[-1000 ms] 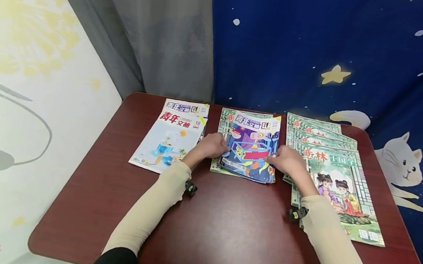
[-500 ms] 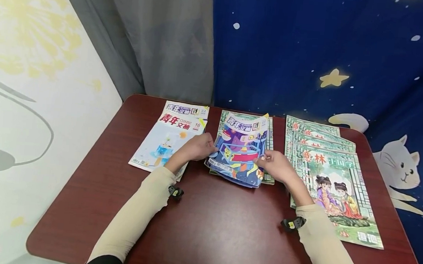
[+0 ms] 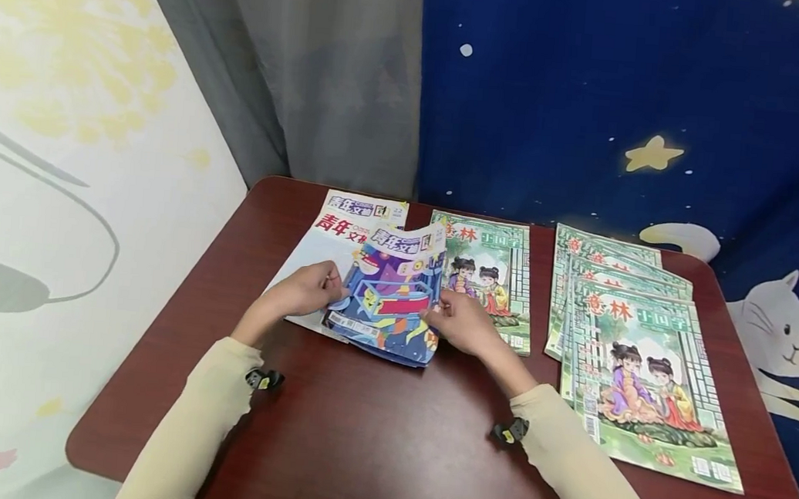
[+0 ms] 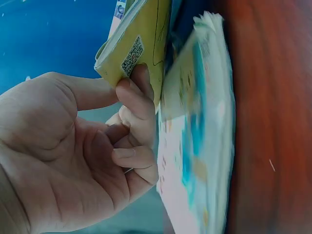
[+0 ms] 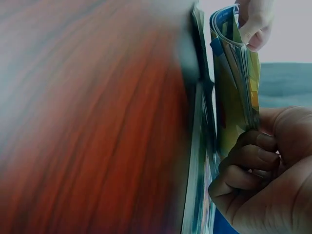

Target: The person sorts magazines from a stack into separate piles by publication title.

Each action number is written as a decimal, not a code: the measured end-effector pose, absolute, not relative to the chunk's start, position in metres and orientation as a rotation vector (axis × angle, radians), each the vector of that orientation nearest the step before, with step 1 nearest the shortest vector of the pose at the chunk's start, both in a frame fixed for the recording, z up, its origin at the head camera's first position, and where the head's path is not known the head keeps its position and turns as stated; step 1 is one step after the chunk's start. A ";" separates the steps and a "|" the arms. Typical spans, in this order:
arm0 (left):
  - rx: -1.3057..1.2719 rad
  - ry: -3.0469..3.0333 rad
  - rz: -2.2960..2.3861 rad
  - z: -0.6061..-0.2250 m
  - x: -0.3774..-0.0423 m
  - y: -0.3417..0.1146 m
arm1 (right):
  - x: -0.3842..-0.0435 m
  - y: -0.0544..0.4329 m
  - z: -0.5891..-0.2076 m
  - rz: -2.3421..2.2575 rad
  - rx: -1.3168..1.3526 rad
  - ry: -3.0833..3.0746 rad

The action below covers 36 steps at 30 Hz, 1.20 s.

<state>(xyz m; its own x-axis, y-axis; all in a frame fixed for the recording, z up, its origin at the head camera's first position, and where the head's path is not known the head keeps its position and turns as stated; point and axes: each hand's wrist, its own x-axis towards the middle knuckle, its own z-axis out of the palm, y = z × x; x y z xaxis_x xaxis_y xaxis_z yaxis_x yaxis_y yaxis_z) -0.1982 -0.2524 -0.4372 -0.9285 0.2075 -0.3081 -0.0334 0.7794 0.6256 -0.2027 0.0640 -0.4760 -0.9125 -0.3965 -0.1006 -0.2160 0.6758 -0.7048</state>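
A magazine with a purple and blue cover [image 3: 395, 311] is lifted over the left pile, its cover facing up and bowed. My left hand [image 3: 302, 289] pinches its left edge, and my right hand [image 3: 467, 324] pinches the right edge. In the left wrist view, thumb and fingers of the left hand [image 4: 73, 146] grip a yellow corner [image 4: 131, 53] printed with a QR code. The right wrist view shows its pages [image 5: 239, 73] curving above the right hand [image 5: 273, 165]. Beneath it lies a white magazine [image 3: 302, 254], partly covered, overlapping another purple-titled magazine [image 3: 357, 205].
A green magazine [image 3: 490, 287] with two cartoon children lies mid-table, right of the held one. Several similar green magazines [image 3: 654, 383] fan out at the right. Behind the dark red table [image 3: 373, 433] hang grey and blue curtains [image 3: 556, 98].
Both hands have carried the purple and blue magazine leftward, off the middle green magazine and over the white one. The green cover's children now show. The camera view has shifted slightly.
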 end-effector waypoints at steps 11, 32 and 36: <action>0.052 2.535 0.934 -0.432 -0.178 -0.303 | -0.206 0.018 -0.479 -0.981 -0.559 2.546; -0.102 2.566 0.678 -0.440 -0.164 -0.339 | -0.202 -0.038 -0.476 -0.538 -0.456 2.717; -0.108 2.618 0.548 -0.444 -0.163 -0.338 | -0.203 -0.034 -0.474 -0.502 -0.458 2.748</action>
<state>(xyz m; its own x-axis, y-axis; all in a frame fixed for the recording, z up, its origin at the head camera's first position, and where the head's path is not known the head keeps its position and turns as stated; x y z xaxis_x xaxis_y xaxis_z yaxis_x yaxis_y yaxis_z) -0.1631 -0.3380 -0.4439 -0.8911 0.0172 -0.4534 -0.1661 0.9176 0.3613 -0.2026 -0.0338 -0.4736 -0.9011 -0.3605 -0.2409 -0.2521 0.8877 -0.3853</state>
